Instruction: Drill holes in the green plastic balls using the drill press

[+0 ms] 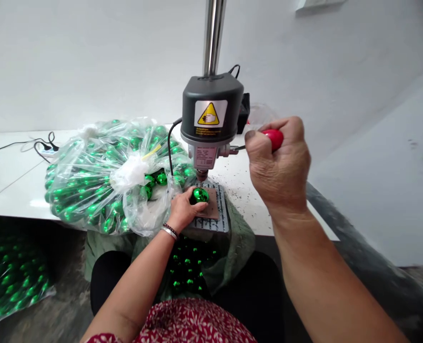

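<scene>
Ball (200, 195), shiny green, sits under the drill (211, 109) on the brown pad (212, 204), between left hand's (186, 207) thumb, on its near side, and fingers, on its far left side; fingers part-closed, ball held at its side, top uncovered. Right hand (281, 162), right of drill, fist closed round red knob (275, 139). Bag (90, 190) of green balls left of drill, on table (7, 190); dark crumbs on table right of drill
</scene>
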Tool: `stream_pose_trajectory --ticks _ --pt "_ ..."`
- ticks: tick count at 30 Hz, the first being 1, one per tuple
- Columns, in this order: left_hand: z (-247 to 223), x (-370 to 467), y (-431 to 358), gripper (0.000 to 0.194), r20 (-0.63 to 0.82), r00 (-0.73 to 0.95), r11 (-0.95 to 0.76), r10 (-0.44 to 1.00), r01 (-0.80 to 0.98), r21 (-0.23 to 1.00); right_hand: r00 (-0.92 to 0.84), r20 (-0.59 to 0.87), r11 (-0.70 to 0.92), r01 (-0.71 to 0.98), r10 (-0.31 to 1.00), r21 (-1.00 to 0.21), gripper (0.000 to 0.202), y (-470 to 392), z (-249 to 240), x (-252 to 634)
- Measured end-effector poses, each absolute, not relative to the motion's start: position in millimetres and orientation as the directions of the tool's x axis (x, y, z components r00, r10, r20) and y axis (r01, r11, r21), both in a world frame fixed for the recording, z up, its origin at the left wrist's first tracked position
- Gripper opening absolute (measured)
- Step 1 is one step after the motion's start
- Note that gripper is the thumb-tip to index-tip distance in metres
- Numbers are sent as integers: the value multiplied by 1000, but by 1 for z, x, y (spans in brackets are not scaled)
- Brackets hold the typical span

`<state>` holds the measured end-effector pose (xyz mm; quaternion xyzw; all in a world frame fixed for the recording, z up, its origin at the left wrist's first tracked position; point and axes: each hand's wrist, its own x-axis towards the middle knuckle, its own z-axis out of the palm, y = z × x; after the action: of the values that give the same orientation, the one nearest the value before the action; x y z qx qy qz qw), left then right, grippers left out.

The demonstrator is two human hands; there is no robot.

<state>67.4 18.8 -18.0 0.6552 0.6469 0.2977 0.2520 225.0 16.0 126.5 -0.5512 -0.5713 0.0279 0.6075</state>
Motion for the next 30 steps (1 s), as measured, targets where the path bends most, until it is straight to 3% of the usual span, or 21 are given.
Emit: stream_pose_trajectory --ticks 19,30 --pt "-20 68 19 48 51 -30 -16 998 696 718 361 672 352 640 647 -683 20 3 111 225" --pt "-26 66 21 49 54 1 -39 999 704 709 376 765 381 700 522 -604 18 1 97 221"
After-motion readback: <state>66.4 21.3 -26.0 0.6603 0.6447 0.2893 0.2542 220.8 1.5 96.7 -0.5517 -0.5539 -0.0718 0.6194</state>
